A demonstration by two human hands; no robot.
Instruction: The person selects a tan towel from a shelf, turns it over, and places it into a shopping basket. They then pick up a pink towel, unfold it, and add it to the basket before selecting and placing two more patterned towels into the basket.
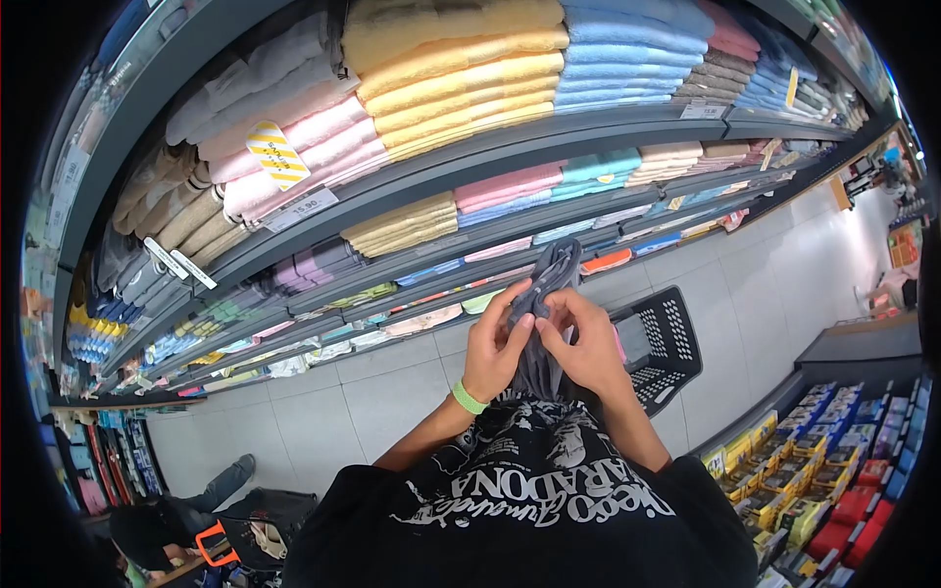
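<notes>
You wear a black short-sleeved T-shirt (pixel 520 554) with pale chest lettering (pixel 564 488); your left wrist (pixel 448 416) bears a lime-green band (pixel 469 397).

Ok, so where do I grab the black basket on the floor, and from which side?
Probably by the rim of the black basket, coming from your right: that edge shows clearly, with bare floor beside it. Its left part is partly hidden behind the right hand, and I can't make out a handle.

Grey cloth (pixel 559 259) partly hidden behind the fingers (pixel 520 336), black basket (pixel 678 338) partly behind the right hand (pixel 590 341)
</notes>
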